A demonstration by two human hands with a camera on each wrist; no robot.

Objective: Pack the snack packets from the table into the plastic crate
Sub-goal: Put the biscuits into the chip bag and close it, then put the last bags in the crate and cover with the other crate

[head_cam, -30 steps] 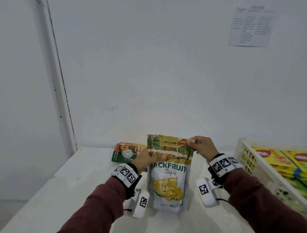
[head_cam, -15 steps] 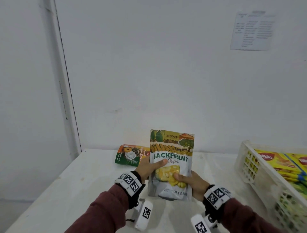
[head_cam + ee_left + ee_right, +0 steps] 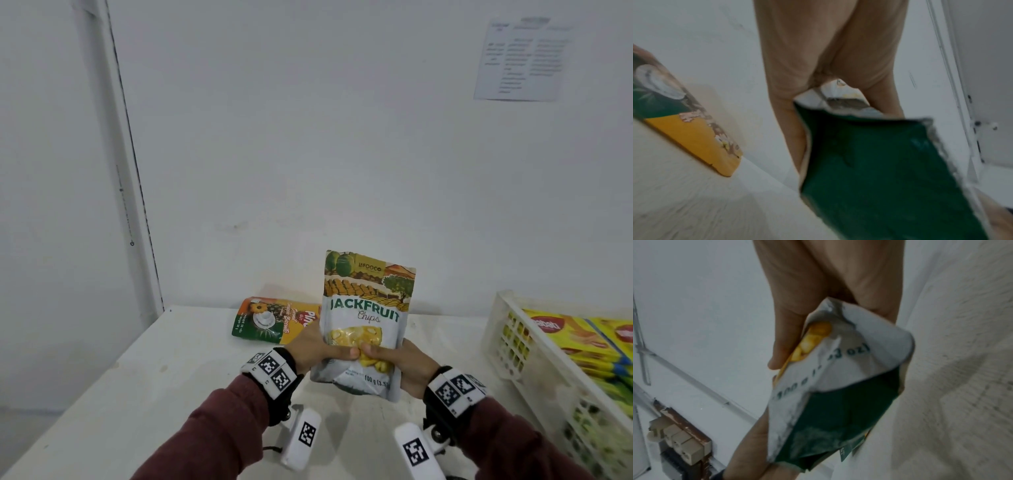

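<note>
I hold a white and green jackfruit chips pouch (image 3: 366, 318) upright above the white table (image 3: 137, 394). My left hand (image 3: 318, 347) grips its lower left edge, thumb across the front. My right hand (image 3: 400, 363) grips the lower right, thumb on the front too. The left wrist view shows the pouch's dark green underside (image 3: 879, 170) below my left hand (image 3: 828, 65). From the right wrist, the pouch bottom (image 3: 838, 378) is squeezed in my right hand (image 3: 818, 296). A second orange and green snack packet (image 3: 274, 320) lies flat behind. The white plastic crate (image 3: 507, 342) stands at the right.
Yellow snack packs (image 3: 582, 342) lie inside the crate. A white wall rises directly behind the table, with a printed sheet (image 3: 522, 58) taped high on the right. The table's left edge drops off near a door frame (image 3: 133, 171).
The right hand left the pouch's top corner and came down to grip its lower right part. The pouch went from leaning on the table to being held upright, slightly higher.
</note>
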